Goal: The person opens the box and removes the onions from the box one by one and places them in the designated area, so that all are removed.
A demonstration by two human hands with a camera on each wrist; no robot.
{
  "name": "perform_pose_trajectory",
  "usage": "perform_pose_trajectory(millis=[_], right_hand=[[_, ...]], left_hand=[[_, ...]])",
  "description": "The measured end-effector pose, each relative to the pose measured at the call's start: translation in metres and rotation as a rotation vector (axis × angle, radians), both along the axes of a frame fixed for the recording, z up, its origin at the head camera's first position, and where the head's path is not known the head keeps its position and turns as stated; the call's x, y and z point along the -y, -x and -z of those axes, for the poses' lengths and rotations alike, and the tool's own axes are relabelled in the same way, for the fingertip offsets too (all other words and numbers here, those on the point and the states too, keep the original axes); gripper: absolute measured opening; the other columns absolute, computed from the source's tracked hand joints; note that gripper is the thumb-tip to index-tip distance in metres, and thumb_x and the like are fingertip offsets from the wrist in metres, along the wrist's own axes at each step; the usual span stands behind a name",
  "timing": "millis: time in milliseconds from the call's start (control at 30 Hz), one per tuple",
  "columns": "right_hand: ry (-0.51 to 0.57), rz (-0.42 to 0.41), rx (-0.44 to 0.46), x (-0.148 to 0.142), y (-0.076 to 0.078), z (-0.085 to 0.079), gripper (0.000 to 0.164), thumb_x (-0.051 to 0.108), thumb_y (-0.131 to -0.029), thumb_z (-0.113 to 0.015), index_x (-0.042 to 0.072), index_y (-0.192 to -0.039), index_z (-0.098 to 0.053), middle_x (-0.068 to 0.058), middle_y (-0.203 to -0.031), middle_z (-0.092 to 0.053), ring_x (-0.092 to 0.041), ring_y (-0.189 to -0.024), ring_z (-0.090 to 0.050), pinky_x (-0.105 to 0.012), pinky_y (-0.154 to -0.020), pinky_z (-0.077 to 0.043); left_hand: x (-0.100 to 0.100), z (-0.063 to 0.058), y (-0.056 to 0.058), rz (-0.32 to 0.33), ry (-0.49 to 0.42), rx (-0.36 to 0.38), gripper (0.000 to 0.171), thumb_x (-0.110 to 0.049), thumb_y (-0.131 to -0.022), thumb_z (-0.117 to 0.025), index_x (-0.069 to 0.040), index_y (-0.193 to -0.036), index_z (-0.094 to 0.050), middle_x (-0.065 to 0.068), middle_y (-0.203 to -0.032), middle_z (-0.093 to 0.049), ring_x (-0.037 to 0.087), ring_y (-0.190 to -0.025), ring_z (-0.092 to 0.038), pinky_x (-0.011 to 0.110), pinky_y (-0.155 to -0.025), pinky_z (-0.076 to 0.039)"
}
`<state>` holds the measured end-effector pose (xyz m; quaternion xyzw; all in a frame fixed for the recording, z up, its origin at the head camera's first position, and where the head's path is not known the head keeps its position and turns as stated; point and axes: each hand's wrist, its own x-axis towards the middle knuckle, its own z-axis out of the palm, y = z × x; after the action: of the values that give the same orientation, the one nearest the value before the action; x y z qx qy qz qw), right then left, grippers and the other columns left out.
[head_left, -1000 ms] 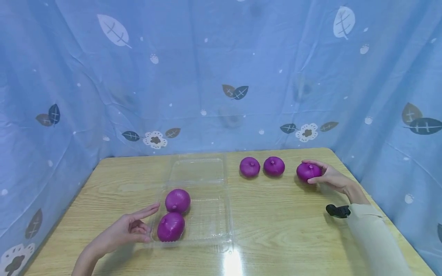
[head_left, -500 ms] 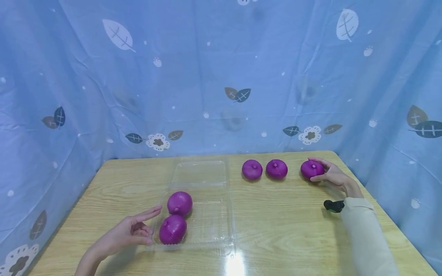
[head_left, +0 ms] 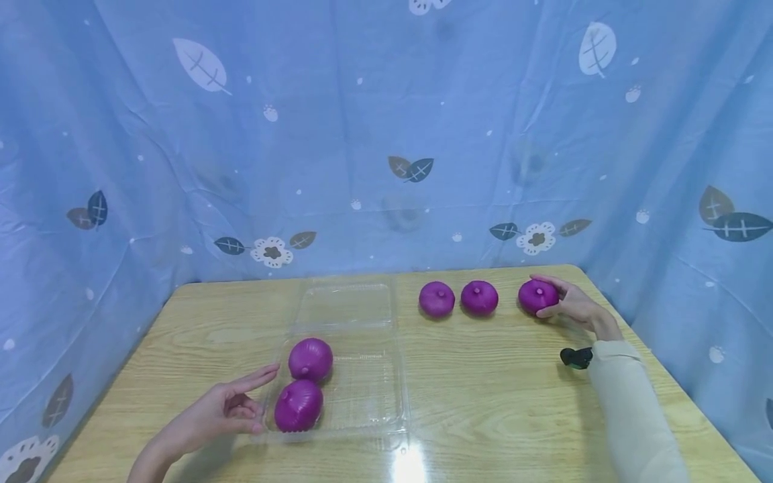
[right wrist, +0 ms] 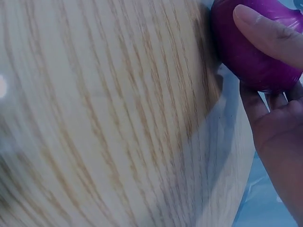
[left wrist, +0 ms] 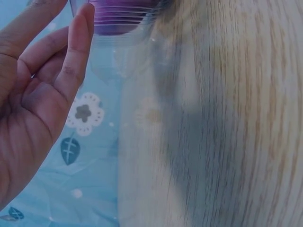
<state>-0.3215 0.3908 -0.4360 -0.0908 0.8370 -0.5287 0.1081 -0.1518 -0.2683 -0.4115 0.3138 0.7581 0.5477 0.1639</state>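
Observation:
My right hand (head_left: 574, 305) grips a purple onion (head_left: 536, 295) at the far right of the table, thumb on the near side and fingers behind. In the right wrist view the thumb lies across the onion (right wrist: 255, 52). Two more onions sit to its left, one nearer onion (head_left: 480, 297) and one farther onion (head_left: 437, 299). My left hand (head_left: 220, 412) is at the left wall of a clear plastic clamshell box (head_left: 362, 429), fingertips touching or very near the wall, nothing pinched visibly. Inside the box's left side, an onion (head_left: 311, 359) lies behind another onion (head_left: 298, 406).
The box's clear lid (head_left: 347, 305) lies folded back toward the far edge of the wooden table (head_left: 483, 402). A blue patterned curtain (head_left: 338, 134) hangs along the back and both sides. A black object (head_left: 576, 357) sits at the right wrist.
The head view has shifted slightly. My right forearm has swung a little to the left, while the hand stays on the same onion. The left hand has stayed beside the box.

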Motion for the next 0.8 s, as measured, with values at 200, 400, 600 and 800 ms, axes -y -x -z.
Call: perform_pose_trajectory(millis=[200,400,600,800], right_hand=[[-0.048,-0.034,-0.021,-0.002,0.001,0.002,0.094,0.002,-0.075,-0.077,0.0,-0.15,-0.02,-0.035,-0.148,-0.02,-0.052,-0.132,-0.024,-0.051,-0.105,-0.035],[-0.07,-0.077,-0.058,-0.009,0.002,0.001,0.092,0.005,-0.078,-0.077,0.009,-0.152,-0.023,-0.034,-0.147,-0.022,-0.044,-0.129,-0.031,-0.026,-0.097,-0.042],[-0.041,-0.103,-0.04,-0.014,0.005,0.001,0.088,0.007,-0.08,-0.076,0.016,-0.152,-0.027,-0.03,-0.151,-0.02,-0.029,-0.132,-0.031,-0.008,-0.088,-0.037],[0.004,-0.123,-0.021,-0.016,0.008,0.001,0.084,0.003,-0.081,-0.073,0.015,-0.152,-0.028,-0.025,-0.154,-0.017,-0.012,-0.133,-0.03,-0.007,-0.092,-0.036]], left_hand=[[0.001,0.0,-0.001,-0.016,0.028,0.0,0.078,-0.005,-0.085,-0.07,0.011,-0.145,-0.023,-0.027,-0.141,-0.041,0.01,-0.087,-0.062,0.027,-0.074,-0.056],[0.001,0.001,0.001,-0.029,0.05,0.031,0.079,-0.008,-0.085,-0.07,0.009,-0.146,-0.023,-0.016,-0.134,-0.05,0.012,-0.088,-0.063,0.027,-0.073,-0.056],[0.002,0.0,0.001,-0.034,0.046,0.043,0.079,-0.009,-0.085,-0.07,0.008,-0.147,-0.023,-0.001,-0.128,-0.054,0.013,-0.088,-0.063,0.027,-0.073,-0.056],[0.002,0.0,0.0,-0.022,0.025,0.06,0.079,-0.006,-0.085,-0.069,0.01,-0.146,-0.021,0.011,-0.119,-0.056,0.01,-0.088,-0.062,0.027,-0.073,-0.056]])
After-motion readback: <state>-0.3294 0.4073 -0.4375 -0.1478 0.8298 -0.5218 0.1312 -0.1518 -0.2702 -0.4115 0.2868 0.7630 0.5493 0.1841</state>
